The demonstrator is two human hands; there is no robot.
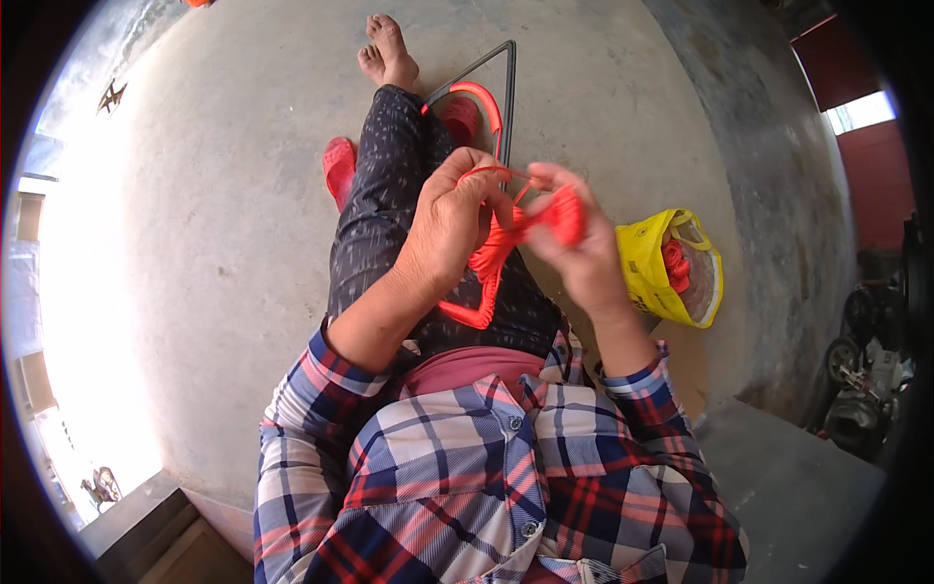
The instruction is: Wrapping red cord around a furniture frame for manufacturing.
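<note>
- Cord [496, 248], bright red-orange, runs taut between two hands over the lap of a person seated on a concrete floor [224, 243]; a small bundle [562, 216] of it is bunched at the right side.
- Left hand [449, 216] is curled around the cord, fingers closed on a strand looped near the knuckles.
- Right hand [576, 243] is clenched on the bundle, thumb and fingertips pinching where the strand leaves it.
- Frame [496, 97], a dark metal triangle, stands between the knees and reaches toward the far side; its near corner and part of its far edge are already wrapped in knotted cord, the far corner bare.
- Step in hand, by the look of it: tying or tightening a knot of the wrapping along the frame.
- Next move would seem to call for a steady pull with both hands so the loop seats snugly beside the knots already laid.
- Bag [671, 268], yellow plastic, lies on the floor just right of the right hand, more red cord inside.
- Sandals [341, 167], red, sit left of the leg; one bare foot [389, 49] shows at the far end.
- Shirt [467, 477], plaid, fills the near edge.
</note>
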